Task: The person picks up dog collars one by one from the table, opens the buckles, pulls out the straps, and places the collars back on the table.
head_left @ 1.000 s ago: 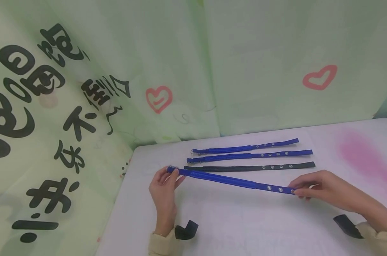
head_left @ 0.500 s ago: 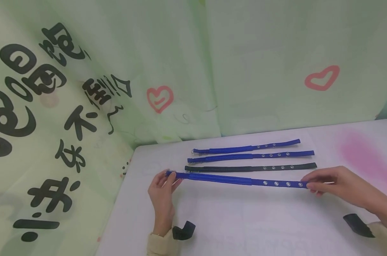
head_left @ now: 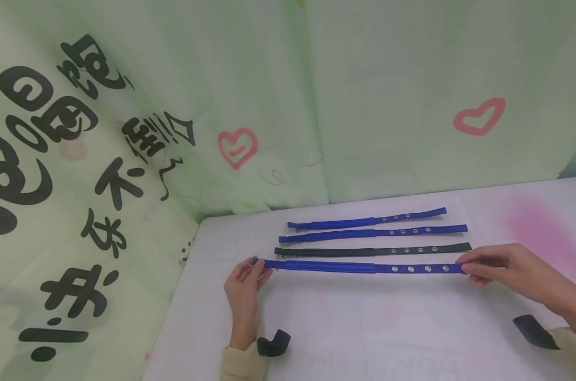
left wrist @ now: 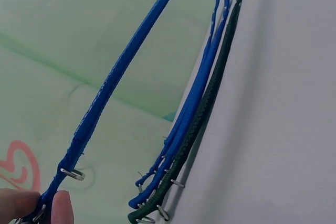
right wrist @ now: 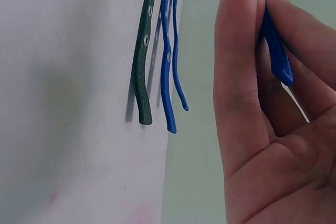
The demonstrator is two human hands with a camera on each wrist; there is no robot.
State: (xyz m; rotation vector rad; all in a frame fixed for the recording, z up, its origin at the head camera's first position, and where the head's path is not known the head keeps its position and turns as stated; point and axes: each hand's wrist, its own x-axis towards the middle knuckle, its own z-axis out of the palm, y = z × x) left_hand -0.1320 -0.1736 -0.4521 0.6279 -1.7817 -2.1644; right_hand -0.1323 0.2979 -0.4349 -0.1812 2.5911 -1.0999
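Observation:
A blue pet collar (head_left: 330,266) with metal eyelets is stretched nearly level between both hands, above the table. My left hand (head_left: 244,293) pinches its buckle end between thumb and fingers; a metal ring (left wrist: 72,173) shows just beyond the grip in the left wrist view. At the eyelet end, my right hand (head_left: 509,270) pinches the strap near its tip (right wrist: 283,74). Just behind the held collar lies a dark green collar (head_left: 335,251). Farther back are a second blue collar (head_left: 340,234) and a third blue collar (head_left: 345,223), roughly parallel, buckles at left.
A white cloth with a pink patch (head_left: 540,222) covers the table (head_left: 364,328). Behind it and to the left hangs a pale green curtain (head_left: 387,106) with red hearts and black writing. Black straps (head_left: 274,343) sit at both wrists.
The right hand has moved right and slightly up, bringing the held collar from a slant to nearly level. The left hand has dropped a little. The lying collars stay in place.

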